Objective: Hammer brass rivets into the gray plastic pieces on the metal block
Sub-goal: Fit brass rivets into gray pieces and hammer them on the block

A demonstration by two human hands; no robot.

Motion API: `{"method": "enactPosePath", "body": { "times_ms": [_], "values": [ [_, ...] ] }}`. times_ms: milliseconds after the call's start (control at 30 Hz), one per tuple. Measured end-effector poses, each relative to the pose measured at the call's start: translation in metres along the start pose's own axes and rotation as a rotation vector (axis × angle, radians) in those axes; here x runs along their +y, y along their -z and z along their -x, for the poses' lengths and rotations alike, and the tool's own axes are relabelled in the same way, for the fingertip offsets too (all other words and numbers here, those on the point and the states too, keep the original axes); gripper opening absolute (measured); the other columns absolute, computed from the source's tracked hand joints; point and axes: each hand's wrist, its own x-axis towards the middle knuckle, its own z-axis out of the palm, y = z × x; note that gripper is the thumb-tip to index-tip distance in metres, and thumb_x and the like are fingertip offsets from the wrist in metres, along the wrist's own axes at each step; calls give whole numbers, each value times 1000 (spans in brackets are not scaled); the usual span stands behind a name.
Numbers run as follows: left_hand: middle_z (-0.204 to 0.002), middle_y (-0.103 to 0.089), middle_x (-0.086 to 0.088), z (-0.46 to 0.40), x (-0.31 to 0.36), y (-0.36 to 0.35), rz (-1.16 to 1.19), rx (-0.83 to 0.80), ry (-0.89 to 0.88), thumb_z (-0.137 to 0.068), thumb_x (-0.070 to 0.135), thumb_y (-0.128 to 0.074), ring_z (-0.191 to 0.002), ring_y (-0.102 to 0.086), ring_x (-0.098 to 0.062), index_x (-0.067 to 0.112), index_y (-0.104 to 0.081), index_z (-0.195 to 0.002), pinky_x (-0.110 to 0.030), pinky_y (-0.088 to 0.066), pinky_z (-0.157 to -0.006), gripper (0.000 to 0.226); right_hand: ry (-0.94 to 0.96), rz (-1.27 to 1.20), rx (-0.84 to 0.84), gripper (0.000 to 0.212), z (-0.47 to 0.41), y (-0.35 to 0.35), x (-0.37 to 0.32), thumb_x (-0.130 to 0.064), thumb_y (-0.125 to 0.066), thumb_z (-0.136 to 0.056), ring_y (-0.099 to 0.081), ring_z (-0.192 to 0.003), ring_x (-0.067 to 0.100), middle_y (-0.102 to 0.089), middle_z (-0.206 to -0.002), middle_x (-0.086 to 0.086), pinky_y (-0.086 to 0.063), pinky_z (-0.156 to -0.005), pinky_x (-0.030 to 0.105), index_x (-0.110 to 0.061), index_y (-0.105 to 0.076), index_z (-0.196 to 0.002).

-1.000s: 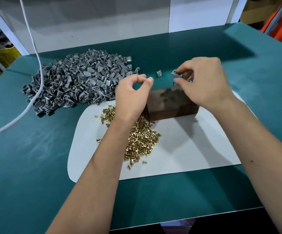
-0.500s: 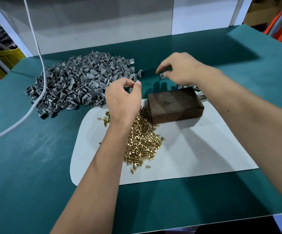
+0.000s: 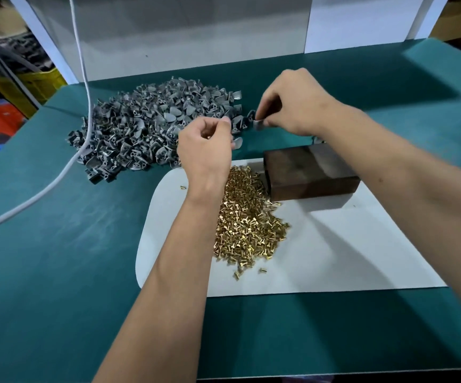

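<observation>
1. Head view, right hand (image 3: pixel 295 106): it reaches across above the far side of the metal block (image 3: pixel 306 170), fingers curled, and its grip pinches one gray plastic piece (image 3: pixel 259 124) between thumb and fingertips, just at the right edge of the pile.
2. Head view, left hand (image 3: pixel 205 150): it is raised over the near edge of the pile of gray plastic pieces (image 3: pixel 152 128), thumb and forefinger tips pressed together. The grip is closed in a pinch; a small brass glint shows inside the curl, but whether a rivet is held I cannot tell.
3. Head view, the block: dark, rectangular, lying flat at the far edge of the white mat (image 3: pixel 334 258), partly under the right forearm. Its top face carries no piece.
4. Head view, the brass rivets (image 3: pixel 248 219): a loose heap on the mat, touching the block's left near corner and spreading toward the viewer, partly hidden by the left forearm. A few strays lie apart from it, near the front and left of the mat.
5. Head view, the gray pieces: a broad mound on the green bench (image 3: pixel 58 272), beyond and left of the mat, with several loose ones lying between the two hands.
6. Head view, surroundings: a white cable (image 3: pixel 81 78) hangs down, crosses the left side of the mound and trails off across the bench to the left. A gray panel (image 3: pixel 196 31) stands behind the bench.
</observation>
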Motion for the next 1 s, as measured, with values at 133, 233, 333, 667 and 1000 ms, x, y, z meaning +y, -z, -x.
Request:
{"method": "enactPosePath", "body": {
  "times_ms": [133,233,333,667,1000],
  "values": [
    [-88,-74,-17,-1,4,7,404,-266,282,-102,19,-62,-77,-73,-23,-2,-70,-103,-32,-63,-76,22,188,-168,144,18,30,-5,-29,-6,-81,-76,-66,-83,8,-75,-89,-4,-51,-83,17,-17,-82,-91],
    [-91,-76,-18,-2,6,15,450,-386,325,-98,2,-61,-74,-74,-19,-6,-72,-108,-23,-61,-69,17,168,-252,197,19,49,-13,-38,0,-79,-74,-69,-83,10,-74,-87,-4,-57,-84,29,-14,-80,-87],
    [-97,-76,-23,-5,8,23,408,-419,351,-92,-6,-65,-75,-75,-22,-9,-71,-110,-25,-63,-72,19,89,-309,236,19,61,-20,-40,1,-79,-76,-71,-79,10,-73,-85,-4,-59,-78,34,-13,-75,-90],
    [-84,-76,-16,-6,5,31,335,-446,285,-81,-5,-77,-74,-76,-22,-9,-68,-95,-27,-63,-71,17,100,-190,151,29,67,-25,-47,-25,-82,-83,-65,-89,7,-72,-97,-10,-51,-84,22,-26,-74,-111],
    [-78,-74,8,-6,-8,15,-434,-74,-125,-93,30,-73,-75,-68,-9,19,-77,-82,-33,-59,-86,16,-292,18,110,9,54,15,20,-22,-88,-80,-70,-74,16,-71,-74,-3,-55,-81,25,-22,-79,-84]
  ]
}}
